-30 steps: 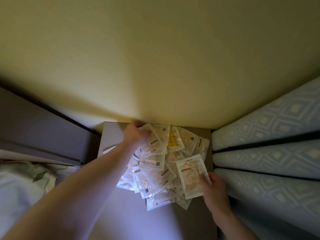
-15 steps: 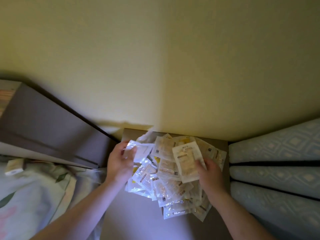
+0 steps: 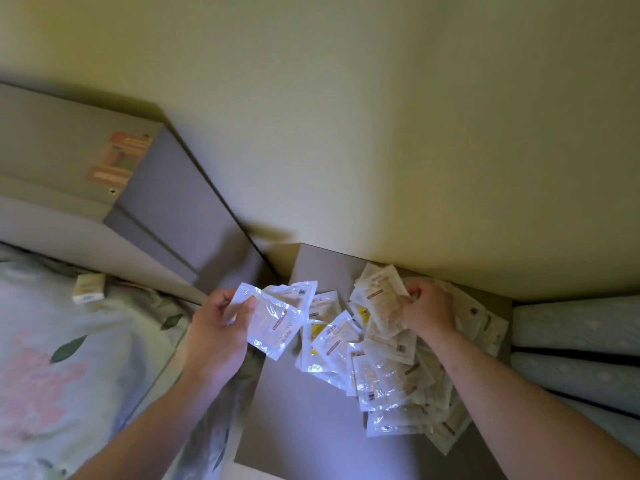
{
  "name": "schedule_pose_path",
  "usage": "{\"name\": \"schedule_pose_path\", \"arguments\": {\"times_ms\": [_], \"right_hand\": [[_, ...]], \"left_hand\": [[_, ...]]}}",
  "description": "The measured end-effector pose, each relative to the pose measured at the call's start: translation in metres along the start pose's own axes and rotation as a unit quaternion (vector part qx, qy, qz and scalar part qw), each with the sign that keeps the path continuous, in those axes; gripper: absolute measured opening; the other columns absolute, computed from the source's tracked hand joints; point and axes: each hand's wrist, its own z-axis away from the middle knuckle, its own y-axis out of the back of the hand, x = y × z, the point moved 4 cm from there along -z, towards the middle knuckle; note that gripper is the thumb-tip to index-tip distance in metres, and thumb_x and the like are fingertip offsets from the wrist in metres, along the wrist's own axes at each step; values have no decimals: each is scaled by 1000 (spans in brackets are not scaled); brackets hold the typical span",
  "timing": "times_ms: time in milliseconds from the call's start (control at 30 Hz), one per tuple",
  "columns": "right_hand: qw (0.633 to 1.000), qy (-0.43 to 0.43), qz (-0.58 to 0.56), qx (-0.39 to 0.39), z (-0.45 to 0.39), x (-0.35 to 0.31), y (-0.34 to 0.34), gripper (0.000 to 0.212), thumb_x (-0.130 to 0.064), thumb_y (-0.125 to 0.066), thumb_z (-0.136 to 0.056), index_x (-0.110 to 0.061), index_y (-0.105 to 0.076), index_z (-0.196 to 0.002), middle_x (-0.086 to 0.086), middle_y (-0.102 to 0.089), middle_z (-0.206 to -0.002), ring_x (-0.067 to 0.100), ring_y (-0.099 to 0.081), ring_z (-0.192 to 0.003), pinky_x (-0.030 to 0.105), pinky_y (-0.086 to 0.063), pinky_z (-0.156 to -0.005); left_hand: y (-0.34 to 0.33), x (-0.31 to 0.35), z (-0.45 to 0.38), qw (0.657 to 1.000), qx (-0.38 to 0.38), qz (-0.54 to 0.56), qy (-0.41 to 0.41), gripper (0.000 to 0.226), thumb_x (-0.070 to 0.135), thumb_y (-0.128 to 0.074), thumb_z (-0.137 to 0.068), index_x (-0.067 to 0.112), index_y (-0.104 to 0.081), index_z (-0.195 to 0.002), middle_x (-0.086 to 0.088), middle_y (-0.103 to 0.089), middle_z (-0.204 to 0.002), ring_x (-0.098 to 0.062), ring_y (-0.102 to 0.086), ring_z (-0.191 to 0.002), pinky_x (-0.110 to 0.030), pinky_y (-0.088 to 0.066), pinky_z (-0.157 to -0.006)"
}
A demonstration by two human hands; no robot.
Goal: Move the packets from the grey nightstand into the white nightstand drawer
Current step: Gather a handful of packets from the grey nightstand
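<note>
Grey nightstand top (image 3: 322, 431) low centre, against cream wall (image 3: 381, 116). Loose pile of clear plastic packets (image 3: 384, 372) spread over right half of it, overlapping, some with yellow print. Left hand (image 3: 216, 327) at left edge of nightstand, thumb and curled fingers pinching small bunch of held packets (image 3: 277, 317), at least 2, lifted clear of pile and fanned toward right. Right hand (image 3: 427, 310) at back of pile near wall, fingers curled down onto it, gripping upright tilted packet (image 3: 382, 299); fingertips partly hidden, exact hold hard to tell. Floral bedding (image 3: 69, 358) at left with small cream box (image 3: 89, 288) lying on it. Grey headboard panel (image 3: 166, 202) beyond. Pale blue patterned padded panels (image 3: 578, 348) along right edge. White nightstand out of frame.
</note>
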Motion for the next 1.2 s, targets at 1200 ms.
{"name": "schedule_pose_path", "arguments": {"times_ms": [1200], "right_hand": [[958,204,-160,-124,456,-2,150,10,-27,-71,-95,-19,-69,-89,-5,-70,-89,8,-63,-86,8,-45,-63]], "left_hand": [[215,0,426,996,75,38,-16,7,20,-70,-93,23,-69,-87,6,-72,-83,-9,-67,-78,-22,-49,-67]]}}
